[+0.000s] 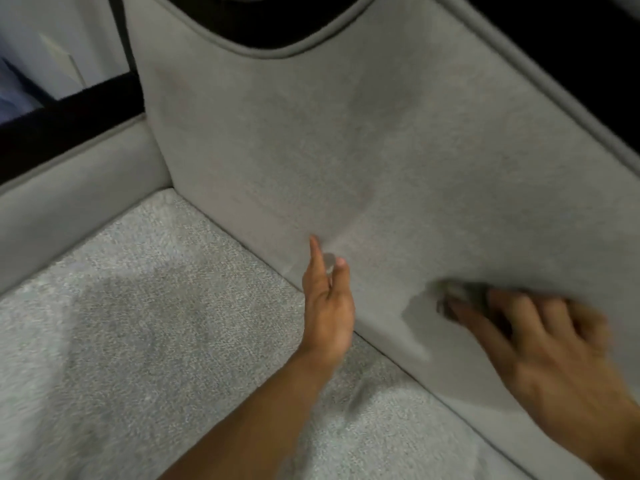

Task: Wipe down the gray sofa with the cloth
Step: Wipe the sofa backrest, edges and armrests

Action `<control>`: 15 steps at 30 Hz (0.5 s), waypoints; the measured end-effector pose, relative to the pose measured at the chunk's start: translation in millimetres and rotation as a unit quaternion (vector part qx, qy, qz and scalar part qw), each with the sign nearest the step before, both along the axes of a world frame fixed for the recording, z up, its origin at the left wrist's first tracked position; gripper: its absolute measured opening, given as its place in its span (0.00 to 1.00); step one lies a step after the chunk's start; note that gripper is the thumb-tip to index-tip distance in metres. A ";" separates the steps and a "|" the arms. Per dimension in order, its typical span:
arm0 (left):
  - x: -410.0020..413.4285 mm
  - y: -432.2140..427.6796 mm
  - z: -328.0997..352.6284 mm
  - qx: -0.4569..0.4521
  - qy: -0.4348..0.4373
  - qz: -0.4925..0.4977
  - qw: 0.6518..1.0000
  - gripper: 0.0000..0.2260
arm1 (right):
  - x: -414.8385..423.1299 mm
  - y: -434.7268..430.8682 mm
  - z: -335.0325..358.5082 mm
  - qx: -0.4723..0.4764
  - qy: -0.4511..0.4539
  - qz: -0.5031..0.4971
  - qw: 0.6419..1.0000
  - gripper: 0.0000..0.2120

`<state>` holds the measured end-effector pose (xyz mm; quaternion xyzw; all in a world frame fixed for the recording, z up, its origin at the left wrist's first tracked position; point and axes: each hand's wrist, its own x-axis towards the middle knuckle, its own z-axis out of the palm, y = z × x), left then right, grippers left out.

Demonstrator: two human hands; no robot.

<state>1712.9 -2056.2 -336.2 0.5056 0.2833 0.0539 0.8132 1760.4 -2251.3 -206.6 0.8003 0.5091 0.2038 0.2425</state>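
Looking down into the corner of the gray sofa point(381, 150). The backrest is a big upright slab of short, smooth-looking gray fabric with a rounded piped seam running along its top edge. The seat cushion point(156, 306) under it is different stuff: nubbly, speckled, lighter gray, with a soft shadow lying across it. On the left a low padded side bolster point(79, 188) in the smooth fabric closes off the corner. Behind that sits a black strip point(69, 123) and then a pale wall point(52, 36), pretty dim back there.

My left hand point(329, 303) is edge-on in the middle of the shot. The fingers are straight and relaxed, gripping nothing, and the index fingertip is touching the backrest just above where it meets the seat.

The cloth point(467, 296) is a small dark gray wad down low on the backrest, near the seat crease and over to the right of my left hand. My right hand point(540, 344) is on top of it, fingers spread out and pressing it flat against the fabric rather than clutching it. That hand and the cloth are both motion-blurred, so I can't make out the cloth's weave or edges.
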 end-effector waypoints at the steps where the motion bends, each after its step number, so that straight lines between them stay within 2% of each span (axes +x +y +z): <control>1: 2.5 -2.5 12.3 0.007 -0.001 0.004 1.000 0.31 | 4.7 10.7 13.3 0.034 0.003 0.000 0.999 0.22; 3: 10.2 -10.9 39.3 0.033 -0.009 0.019 0.999 0.36 | 12.7 25.4 37.2 0.106 -0.028 0.002 0.994 0.18; 6: 18.1 -23.4 71.7 0.031 -0.018 0.050 0.998 0.37 | 13.8 15.9 54.4 0.192 -0.024 -0.024 0.981 0.21; 9: 10.3 -37.6 102.4 0.044 -0.036 0.036 0.998 0.37 | -0.8 -31.8 56.0 0.210 0.012 -0.105 0.972 0.25; 11: 5.4 -52.1 122.2 0.060 -0.065 0.027 0.996 0.40 | -2.9 -39.9 63.7 0.205 0.026 -0.114 0.972 0.24; 15: 15.5 -80.8 158.8 0.036 -0.089 0.055 0.994 0.43 | 19.7 -4.6 87.8 0.258 -0.044 -0.092 0.961 0.16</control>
